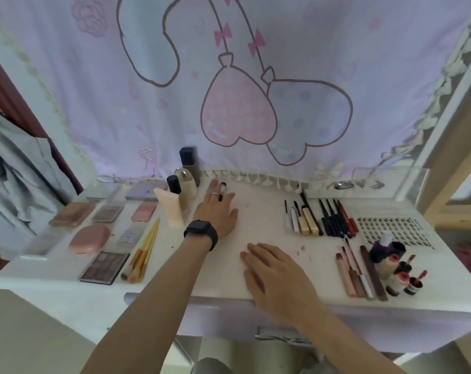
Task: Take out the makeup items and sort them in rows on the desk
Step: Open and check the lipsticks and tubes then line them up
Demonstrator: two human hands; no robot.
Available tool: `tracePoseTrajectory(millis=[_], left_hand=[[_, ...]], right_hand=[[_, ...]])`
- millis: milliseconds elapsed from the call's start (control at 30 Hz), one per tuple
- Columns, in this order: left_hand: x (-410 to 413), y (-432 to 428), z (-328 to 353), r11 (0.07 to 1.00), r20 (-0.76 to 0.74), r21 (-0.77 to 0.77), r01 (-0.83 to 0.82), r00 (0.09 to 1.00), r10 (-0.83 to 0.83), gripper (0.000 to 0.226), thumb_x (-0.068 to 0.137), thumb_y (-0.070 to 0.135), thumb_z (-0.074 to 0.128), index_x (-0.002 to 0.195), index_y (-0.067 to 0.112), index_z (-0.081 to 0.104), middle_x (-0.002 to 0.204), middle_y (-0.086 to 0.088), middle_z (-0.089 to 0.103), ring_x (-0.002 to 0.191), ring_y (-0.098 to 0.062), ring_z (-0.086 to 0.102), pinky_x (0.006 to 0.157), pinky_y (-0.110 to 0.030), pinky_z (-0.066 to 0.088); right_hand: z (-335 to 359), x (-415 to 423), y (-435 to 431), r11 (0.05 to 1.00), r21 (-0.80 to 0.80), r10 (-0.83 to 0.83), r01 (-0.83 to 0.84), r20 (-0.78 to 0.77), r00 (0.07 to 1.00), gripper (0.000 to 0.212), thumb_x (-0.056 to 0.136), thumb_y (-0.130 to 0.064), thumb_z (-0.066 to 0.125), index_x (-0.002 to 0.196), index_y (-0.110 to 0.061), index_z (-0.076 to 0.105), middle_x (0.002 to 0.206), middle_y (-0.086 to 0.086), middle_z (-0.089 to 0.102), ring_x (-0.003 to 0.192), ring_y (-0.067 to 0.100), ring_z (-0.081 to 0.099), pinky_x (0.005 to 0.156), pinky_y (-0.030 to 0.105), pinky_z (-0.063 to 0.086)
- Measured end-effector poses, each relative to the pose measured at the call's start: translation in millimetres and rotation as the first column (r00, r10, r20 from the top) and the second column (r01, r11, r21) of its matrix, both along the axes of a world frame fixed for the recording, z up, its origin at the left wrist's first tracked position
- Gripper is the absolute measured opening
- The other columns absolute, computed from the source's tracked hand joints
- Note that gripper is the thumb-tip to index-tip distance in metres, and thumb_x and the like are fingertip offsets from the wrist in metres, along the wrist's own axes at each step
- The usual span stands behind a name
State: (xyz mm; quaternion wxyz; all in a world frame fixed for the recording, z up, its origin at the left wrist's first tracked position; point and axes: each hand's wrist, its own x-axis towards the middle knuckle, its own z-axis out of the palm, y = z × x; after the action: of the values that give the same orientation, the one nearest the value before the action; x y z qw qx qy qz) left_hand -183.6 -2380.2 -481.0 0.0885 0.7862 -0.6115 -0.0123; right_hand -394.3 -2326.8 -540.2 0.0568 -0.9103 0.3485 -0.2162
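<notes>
My left hand, with a black watch on the wrist and a ring, lies stretched at the back middle of the white desk. Its straight fingers touch a small clear tube with a black cap. My right hand rests flat and open near the front edge, holding nothing. Bottles and a peach tube stand just left of my left hand. Palettes and compacts and brushes lie in rows on the left. Pencils and mascaras, lip products and a lash tray lie on the right.
A pale curtain with heart balloons hangs behind the desk. A clear acrylic stand sits at the back right. Small jars and a dark bottle crowd the right front. A drawer handle shows below the desk edge.
</notes>
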Motion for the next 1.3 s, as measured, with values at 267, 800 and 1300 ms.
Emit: tracePoseTrajectory(millis=[267,800,1300], left_hand=[[4,-26,0,0.999,0.196,0.008,-0.036,0.98,0.033,0.04,0.103,0.035,0.04,0.124,0.008,0.059,0.142,-0.008,0.045,0.139,-0.024,0.033,0.094,-0.039,0.046],[-35,52,23,0.978,-0.842,-0.081,-0.19,0.538,0.035,0.036,0.094,0.014,0.061,0.129,0.022,0.057,0.099,0.001,0.069,0.086,-0.024,0.071,0.086,-0.039,0.059],[-106,102,-13,0.909,-0.871,-0.379,-0.176,0.4,-0.286,0.012,0.099,0.019,0.057,0.099,0.017,0.069,0.065,0.007,0.06,0.062,-0.008,0.052,0.06,-0.018,0.042]], right_hand=[[0,2,3,0.999,0.046,0.0,-0.002,0.041,0.999,0.045,0.101,-0.044,0.039,0.139,-0.026,0.056,0.146,-0.005,0.055,0.137,0.013,0.044,0.114,0.034,0.04],[20,-5,12,0.988,0.157,-0.011,0.002,0.058,0.998,0.05,0.102,-0.044,0.038,0.146,-0.022,0.047,0.151,-0.008,0.046,0.143,0.009,0.034,0.117,0.028,0.031],[32,-17,7,0.838,0.546,-0.389,0.013,0.58,0.716,0.051,0.101,-0.053,0.036,0.077,-0.014,0.058,0.06,-0.001,0.055,0.054,0.007,0.047,0.057,0.029,0.041]])
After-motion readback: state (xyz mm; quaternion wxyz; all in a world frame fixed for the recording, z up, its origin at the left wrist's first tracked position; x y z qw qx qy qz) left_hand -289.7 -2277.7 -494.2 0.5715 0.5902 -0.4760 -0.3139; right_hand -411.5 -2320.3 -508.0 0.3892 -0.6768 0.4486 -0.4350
